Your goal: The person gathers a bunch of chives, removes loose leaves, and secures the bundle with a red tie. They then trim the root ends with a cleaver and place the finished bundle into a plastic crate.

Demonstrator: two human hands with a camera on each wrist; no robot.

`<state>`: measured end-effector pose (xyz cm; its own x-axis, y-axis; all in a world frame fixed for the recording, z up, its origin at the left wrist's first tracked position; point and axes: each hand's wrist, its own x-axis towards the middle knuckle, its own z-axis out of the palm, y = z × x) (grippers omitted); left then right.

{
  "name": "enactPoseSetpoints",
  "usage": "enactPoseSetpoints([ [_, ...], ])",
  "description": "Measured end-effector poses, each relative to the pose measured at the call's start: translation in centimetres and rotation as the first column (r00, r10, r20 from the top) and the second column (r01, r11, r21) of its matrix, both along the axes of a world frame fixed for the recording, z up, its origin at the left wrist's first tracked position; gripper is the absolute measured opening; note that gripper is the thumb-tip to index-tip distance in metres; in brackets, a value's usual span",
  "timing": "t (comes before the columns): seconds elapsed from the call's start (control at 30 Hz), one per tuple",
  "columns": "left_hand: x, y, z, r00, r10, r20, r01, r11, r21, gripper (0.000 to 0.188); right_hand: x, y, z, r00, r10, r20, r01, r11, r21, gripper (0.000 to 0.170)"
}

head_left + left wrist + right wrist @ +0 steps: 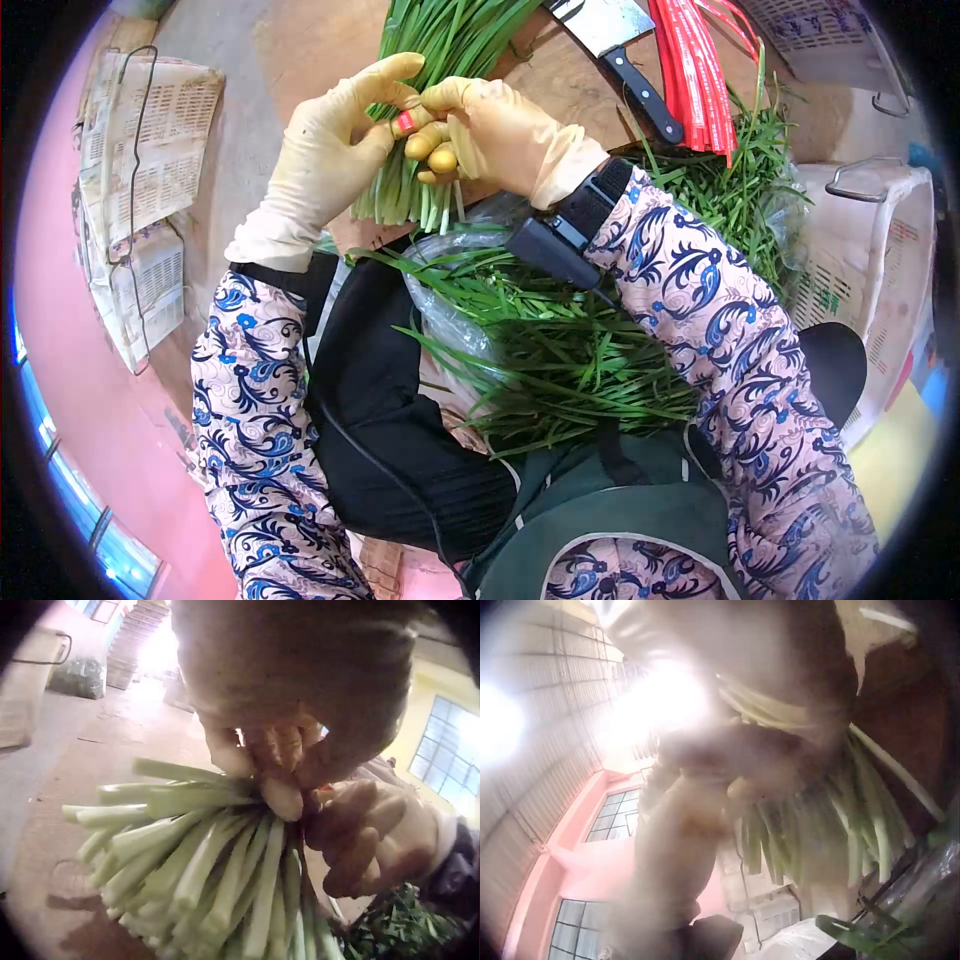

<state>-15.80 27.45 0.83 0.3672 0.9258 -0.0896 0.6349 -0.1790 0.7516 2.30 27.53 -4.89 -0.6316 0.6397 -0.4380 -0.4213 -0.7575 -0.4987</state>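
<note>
A thick bunch of long green chive-like stalks [450, 40] lies in front of me, its pale cut ends pointing toward my body. My left hand [330, 150], in a cream glove, pinches a red tie strip [405, 122] over the bunch between thumb and forefinger. Right beside it, my gloved right hand [510, 135] has its fingers curled at the strip, with yellow-stained fingertips close to the left thumb. The strip's path round the stalks is mostly hidden by both hands. In the left wrist view, the pale stalk ends [195, 862] fan out below the left fingers.
A knife [640, 90] and a bundle of red strips [695, 80] lie on the wooden board [560, 100]. Loose green leaves [580, 350] with clear plastic [450, 320] pile up near my lap. White crates stand at the right [850, 250] and at the left [140, 170].
</note>
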Motion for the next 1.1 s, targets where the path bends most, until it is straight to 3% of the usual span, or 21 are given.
enactPoseSetpoints([
  [0.1, -0.1, -0.3, 0.9, 0.997, -0.049, -0.058, 0.047, 0.998, -0.032, 0.043, 0.0, 0.2, -1.8, 0.986, 0.038, -0.164, -0.047, 0.998, -0.052, 0.033],
  [0.2, -1.0, -0.7, -1.1, 0.984, 0.023, 0.178, -0.012, 0.998, -0.062, 0.040, -0.5, -0.1, -2.0, 0.991, -0.022, -0.130, 0.014, 0.998, -0.059, 0.032],
  [0.3, -0.9, -0.8, -2.0, 0.948, 0.092, 0.304, -0.072, 0.994, -0.079, 0.035, -0.6, -0.1, -0.9, 0.998, -0.044, -0.048, 0.041, 0.997, -0.070, 0.032],
  [0.4, -0.7, -0.9, -2.4, 0.940, 0.139, 0.313, -0.120, 0.990, -0.080, 0.031, -0.9, -0.1, -0.9, 0.999, -0.039, 0.027, 0.039, 0.999, -0.019, 0.033],
  [0.5, -0.5, -0.7, -1.4, 0.930, 0.217, 0.296, -0.157, 0.964, -0.215, 0.027, -1.0, 0.2, -0.8, 0.997, -0.008, 0.079, 0.005, 0.999, 0.031, 0.029],
  [0.6, -0.6, -0.3, -1.8, 0.949, 0.200, 0.244, -0.177, 0.978, -0.112, 0.025, -0.5, 0.5, -0.4, 0.978, 0.077, 0.195, -0.087, 0.995, 0.048, 0.036],
  [0.63, -0.2, -0.2, -1.9, 0.957, 0.157, 0.243, -0.167, 0.986, 0.020, 0.021, -0.1, 0.3, 0.1, 0.973, 0.067, 0.222, -0.104, 0.982, 0.158, 0.039],
  [0.67, 0.1, 0.0, -1.8, 0.984, 0.068, 0.167, -0.100, 0.977, 0.190, 0.020, 0.1, 0.0, 0.6, 0.962, 0.038, 0.270, -0.081, 0.986, 0.149, 0.039],
  [0.73, 0.6, 0.3, -1.3, 0.997, -0.070, -0.027, 0.074, 0.871, 0.486, 0.020, 0.8, 0.4, 1.0, 0.869, 0.123, 0.479, -0.246, 0.947, 0.205, 0.039],
  [0.87, 1.5, 1.0, -0.2, 0.903, -0.128, -0.410, 0.397, 0.612, 0.684, 0.021, 1.3, 0.5, 1.8, 0.685, -0.027, 0.728, -0.481, 0.734, 0.480, 0.047],
  [0.9, 1.6, 1.1, 0.2, 0.885, -0.172, -0.434, 0.445, 0.590, 0.674, 0.027, 1.5, 0.3, 2.3, 0.634, -0.104, 0.766, -0.548, 0.639, 0.540, 0.048],
  [1.03, 2.8, 1.5, -0.1, 0.928, -0.237, -0.287, 0.371, 0.649, 0.664, 0.026, -0.1, -1.1, 1.0, 0.344, -0.472, 0.812, -0.720, 0.423, 0.551, 0.041],
  [1.07, 2.8, 2.1, 0.5, 0.852, -0.375, -0.366, 0.516, 0.722, 0.460, 0.033, -0.3, -1.8, 0.9, 0.293, -0.544, 0.786, -0.760, 0.367, 0.537, 0.040],
  [1.1, 2.5, 3.3, 2.3, 0.751, -0.520, -0.406, 0.634, 0.739, 0.227, 0.047, -0.3, -2.1, 1.9, 0.240, -0.506, 0.828, -0.840, 0.320, 0.439, 0.036],
])
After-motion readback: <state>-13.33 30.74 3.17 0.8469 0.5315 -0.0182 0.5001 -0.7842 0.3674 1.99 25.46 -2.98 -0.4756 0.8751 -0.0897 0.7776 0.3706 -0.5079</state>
